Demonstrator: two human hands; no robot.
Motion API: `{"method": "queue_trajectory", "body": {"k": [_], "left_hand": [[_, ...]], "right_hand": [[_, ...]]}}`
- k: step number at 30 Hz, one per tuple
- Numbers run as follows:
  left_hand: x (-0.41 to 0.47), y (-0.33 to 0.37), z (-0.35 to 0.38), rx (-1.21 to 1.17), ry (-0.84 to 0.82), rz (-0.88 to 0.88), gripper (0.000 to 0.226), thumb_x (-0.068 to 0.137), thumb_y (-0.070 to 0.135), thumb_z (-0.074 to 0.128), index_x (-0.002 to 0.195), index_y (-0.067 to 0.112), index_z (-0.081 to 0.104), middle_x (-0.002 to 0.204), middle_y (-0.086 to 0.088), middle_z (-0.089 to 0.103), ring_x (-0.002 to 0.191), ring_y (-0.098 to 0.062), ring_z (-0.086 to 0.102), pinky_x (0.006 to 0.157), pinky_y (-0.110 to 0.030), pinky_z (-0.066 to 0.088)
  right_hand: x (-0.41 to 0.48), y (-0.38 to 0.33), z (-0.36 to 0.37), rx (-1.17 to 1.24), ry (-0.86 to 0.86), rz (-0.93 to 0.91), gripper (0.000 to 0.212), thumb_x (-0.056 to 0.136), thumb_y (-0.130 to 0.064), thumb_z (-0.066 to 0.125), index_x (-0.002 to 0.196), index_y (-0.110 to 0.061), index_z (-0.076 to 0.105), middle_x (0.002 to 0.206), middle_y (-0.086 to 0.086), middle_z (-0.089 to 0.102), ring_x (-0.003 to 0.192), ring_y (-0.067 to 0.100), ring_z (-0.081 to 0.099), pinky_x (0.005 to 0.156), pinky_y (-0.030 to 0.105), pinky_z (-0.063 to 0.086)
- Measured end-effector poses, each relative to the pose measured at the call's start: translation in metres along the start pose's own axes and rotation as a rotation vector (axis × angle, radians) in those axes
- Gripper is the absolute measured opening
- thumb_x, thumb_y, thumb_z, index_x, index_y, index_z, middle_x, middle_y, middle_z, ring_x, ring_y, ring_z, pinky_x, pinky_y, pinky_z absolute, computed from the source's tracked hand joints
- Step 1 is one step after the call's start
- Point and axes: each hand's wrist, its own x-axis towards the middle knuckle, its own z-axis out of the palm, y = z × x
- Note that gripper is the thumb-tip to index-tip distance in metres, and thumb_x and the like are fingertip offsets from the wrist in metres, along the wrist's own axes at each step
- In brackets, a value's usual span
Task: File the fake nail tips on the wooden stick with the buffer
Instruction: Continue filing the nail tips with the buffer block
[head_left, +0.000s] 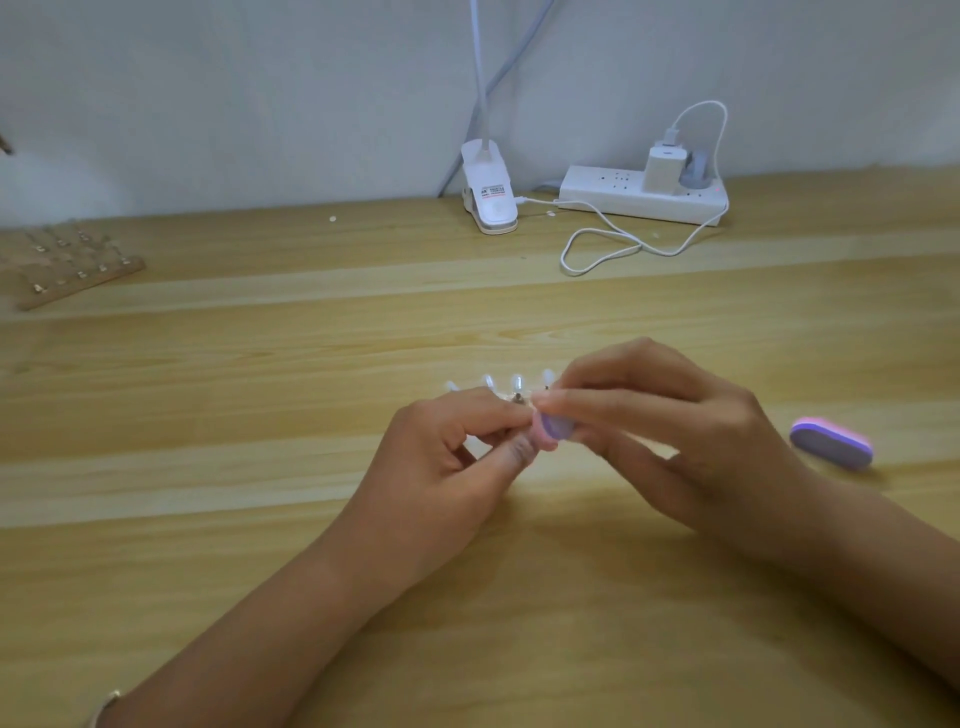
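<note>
My left hand (447, 457) pinches a fan of several pale, translucent fake nail tips (517, 384) that stick up above its fingers; their stick is hidden in the grip. My right hand (675, 436) holds a small pink and purple buffer (553, 430) pressed against the rightmost tips, right beside my left fingertips. Both hands hover just above the wooden table (260, 467) near its middle. The picture is a little blurred around the tips.
A second pink and purple buffer block (831, 443) lies on the table right of my right hand. At the back stand a white clip lamp (489, 192), a white power strip (644, 195) with a looping cable, and a wooden board (62, 265) far left.
</note>
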Motion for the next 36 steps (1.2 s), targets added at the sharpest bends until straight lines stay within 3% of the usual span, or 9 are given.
{"method": "queue_trajectory", "body": {"k": [3,8,12,16,21,25,29,33,36], "left_hand": [[0.000,0.001,-0.001,0.039,-0.011,0.044,0.026,0.085,0.010,0.061,0.081,0.034,0.071,0.069,0.010,0.064,0.063,-0.003,0.054,0.048,-0.029,0.043],[-0.001,0.002,-0.001,0.013,0.008,0.013,0.013,0.086,0.020,0.064,0.082,0.021,0.077,0.071,0.006,0.064,0.065,-0.008,0.056,0.048,-0.034,0.046],[-0.001,0.003,-0.004,-0.021,-0.032,0.010,0.011,0.086,0.026,0.064,0.081,0.028,0.073,0.069,0.011,0.065,0.064,-0.004,0.055,0.051,-0.024,0.044],[-0.001,0.001,-0.003,-0.034,-0.025,-0.036,0.016,0.087,0.019,0.061,0.083,0.016,0.077,0.070,0.009,0.065,0.067,-0.008,0.060,0.054,-0.018,0.045],[-0.002,0.001,-0.004,0.006,-0.040,0.027,0.016,0.086,0.023,0.061,0.080,0.032,0.072,0.066,0.015,0.061,0.061,0.000,0.053,0.049,-0.021,0.040],[-0.001,-0.001,-0.001,0.046,0.010,0.005,0.014,0.086,0.020,0.064,0.082,0.019,0.077,0.070,0.010,0.065,0.064,-0.006,0.057,0.048,-0.028,0.043],[-0.002,-0.001,-0.003,0.140,-0.010,0.082,0.014,0.089,0.019,0.066,0.077,0.021,0.073,0.067,0.007,0.063,0.064,-0.008,0.055,0.053,-0.019,0.039],[-0.002,-0.001,-0.001,0.119,0.019,0.050,0.014,0.086,0.017,0.064,0.081,0.022,0.075,0.069,0.007,0.064,0.065,-0.007,0.058,0.049,-0.032,0.044],[-0.002,-0.002,-0.001,0.112,0.014,0.044,0.014,0.087,0.020,0.064,0.080,0.018,0.076,0.069,0.006,0.065,0.065,-0.007,0.058,0.049,-0.028,0.044]], "right_hand": [[-0.003,-0.008,0.007,0.022,-0.016,-0.078,0.023,0.094,0.004,0.063,0.116,0.001,0.071,0.108,0.013,0.066,0.099,0.023,0.065,0.090,0.029,0.049],[-0.003,0.003,-0.003,-0.025,0.045,0.025,0.024,0.092,0.002,0.066,0.115,0.002,0.071,0.105,0.013,0.068,0.093,0.021,0.068,0.084,0.032,0.054],[-0.004,-0.009,0.009,0.000,0.029,-0.082,0.022,0.094,0.001,0.067,0.116,0.002,0.071,0.107,0.013,0.069,0.095,0.025,0.068,0.085,0.033,0.054],[-0.003,0.001,-0.001,-0.060,0.058,0.006,0.022,0.091,0.002,0.068,0.113,0.002,0.073,0.104,0.013,0.069,0.093,0.024,0.069,0.082,0.036,0.054],[-0.005,-0.011,0.011,-0.003,0.016,-0.106,0.020,0.097,-0.002,0.064,0.114,0.001,0.072,0.106,0.013,0.069,0.096,0.023,0.066,0.090,0.027,0.051],[-0.002,0.005,-0.001,-0.081,0.051,0.007,0.025,0.090,0.002,0.067,0.115,0.000,0.072,0.105,0.012,0.069,0.093,0.023,0.067,0.085,0.032,0.053],[-0.004,-0.008,0.011,0.000,0.015,-0.071,0.022,0.093,0.002,0.067,0.115,0.002,0.072,0.106,0.012,0.069,0.096,0.023,0.067,0.086,0.032,0.053],[-0.002,0.000,0.002,-0.045,0.021,-0.043,0.023,0.092,0.001,0.066,0.115,0.001,0.072,0.105,0.012,0.069,0.094,0.022,0.067,0.086,0.031,0.053],[-0.003,-0.001,0.004,-0.032,0.031,-0.009,0.025,0.091,0.002,0.067,0.115,0.002,0.071,0.105,0.013,0.069,0.095,0.023,0.067,0.085,0.033,0.053]]}}
